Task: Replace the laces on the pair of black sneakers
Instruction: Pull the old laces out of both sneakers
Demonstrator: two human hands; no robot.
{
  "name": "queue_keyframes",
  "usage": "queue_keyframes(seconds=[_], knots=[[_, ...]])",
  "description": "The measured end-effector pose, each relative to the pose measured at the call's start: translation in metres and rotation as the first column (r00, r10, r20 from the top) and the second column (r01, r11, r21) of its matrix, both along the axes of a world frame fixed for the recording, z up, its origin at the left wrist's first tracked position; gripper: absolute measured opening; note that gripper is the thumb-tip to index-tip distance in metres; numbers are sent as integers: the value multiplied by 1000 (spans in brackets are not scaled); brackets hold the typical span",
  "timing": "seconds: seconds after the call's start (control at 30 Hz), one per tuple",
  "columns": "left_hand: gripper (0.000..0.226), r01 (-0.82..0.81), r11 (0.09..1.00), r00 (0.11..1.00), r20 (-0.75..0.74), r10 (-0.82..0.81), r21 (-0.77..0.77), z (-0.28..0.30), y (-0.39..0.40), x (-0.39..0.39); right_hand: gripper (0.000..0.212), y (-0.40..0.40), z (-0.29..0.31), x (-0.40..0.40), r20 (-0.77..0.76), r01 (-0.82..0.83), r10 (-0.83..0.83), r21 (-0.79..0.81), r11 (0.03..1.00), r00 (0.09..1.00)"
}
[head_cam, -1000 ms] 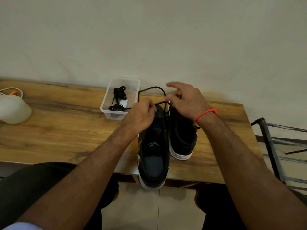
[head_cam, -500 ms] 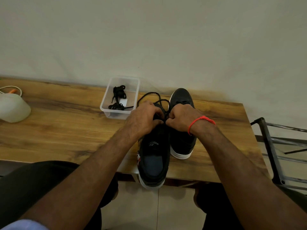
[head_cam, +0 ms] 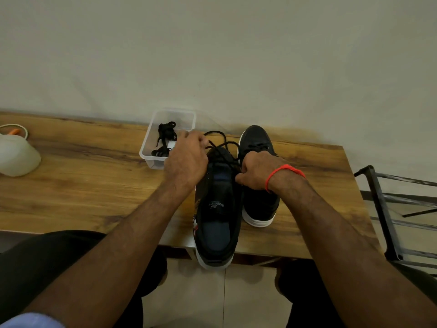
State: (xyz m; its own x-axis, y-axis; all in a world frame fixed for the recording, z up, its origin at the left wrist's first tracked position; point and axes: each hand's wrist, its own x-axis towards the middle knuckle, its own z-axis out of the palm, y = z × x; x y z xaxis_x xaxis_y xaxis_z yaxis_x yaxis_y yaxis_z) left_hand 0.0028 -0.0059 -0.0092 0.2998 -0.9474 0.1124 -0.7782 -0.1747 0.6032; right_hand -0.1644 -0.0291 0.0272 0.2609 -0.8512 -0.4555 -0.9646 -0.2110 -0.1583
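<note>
Wooden table (head_cam: pixel 78 185): set against a plain wall (head_cam: pixel 212 55).
White jug (head_cam: pixel 16 155): far left on table.
Black metal rack (head_cam: pixel 397 209): right of table.
Floor (head_cam: pixel 212 299): pale tiles.

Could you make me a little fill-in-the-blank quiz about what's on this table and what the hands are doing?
1. The spare black laces lie in a clear plastic ____ by the wall.
2. The right hand wears a ____ band at its wrist.
3. The near sneaker has its heel hanging over the table's ____ edge.
4. Both hands work on the lace of the ____ sneaker; the left hand is beside the tub.

Missing words: tub; red; front; near
</note>
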Motion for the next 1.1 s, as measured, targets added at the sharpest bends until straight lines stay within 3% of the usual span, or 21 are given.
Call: queue_keyframes(seconds=[0.07, 0.13, 0.23, 0.33, 0.43, 0.5, 0.6, 0.67, 0.77, 0.93, 1.0, 1.1], knots=[[22, -15, 999, 1000, -7, 15, -45, 3, -1, 5, 32, -2, 0, -1, 26, 13, -13, 19, 1000, 1000], [22, 92, 995, 996, 6, -92, -26, 3, 0, 1, 31, -3, -1, -1, 42, 20, -21, 16, 1000, 999], [23, 334, 937, 934, 96, -344, 104, -1, 4, -10, 34, -4, -2, -2, 48, 20, -20, 10, 1000, 999], [30, 399, 881, 883, 153, -444, 255, -8, 7, -17, 28, -4, -1, -3, 79, 14, -16, 33, 999, 997], [23, 323, 923, 932, 99, -349, 210, -9, 7, -18, 22, -3, 1, -3, 107, 11, -16, 45, 999, 994], [17, 133, 990, 991, -29, -132, 41, -4, 5, -15, 19, -4, 0, -4, 117, 18, -22, 41, 999, 993], [18, -94, 984, 978, -198, 64, -149, 7, -2, -2, 19, -4, -2, -4, 114, 27, -32, 46, 999, 993], [21, -25, 990, 989, -149, 5, -135, 9, -3, 1, 21, -4, -1, -3, 109, 29, -35, 53, 998, 993], [35, 202, 978, 978, -32, -204, -41, 3, 3, -10, 21, -4, 0, -3, 90, 21, -25, 45, 999, 996], [33, 405, 895, 886, 161, -434, 186, -7, 9, -22, 26, -3, 3, -4, 90, 16, -21, 52, 999, 996], [28, 389, 893, 891, 155, -427, 225, -8, 9, -21, 23, -2, 4, -3, 95, 8, -13, 56, 998, 995], [20, 205, 977, 977, 42, -207, 52, -5, 6, -20, 20, -2, 5, -2, 105, 8, -13, 55, 998, 994]])
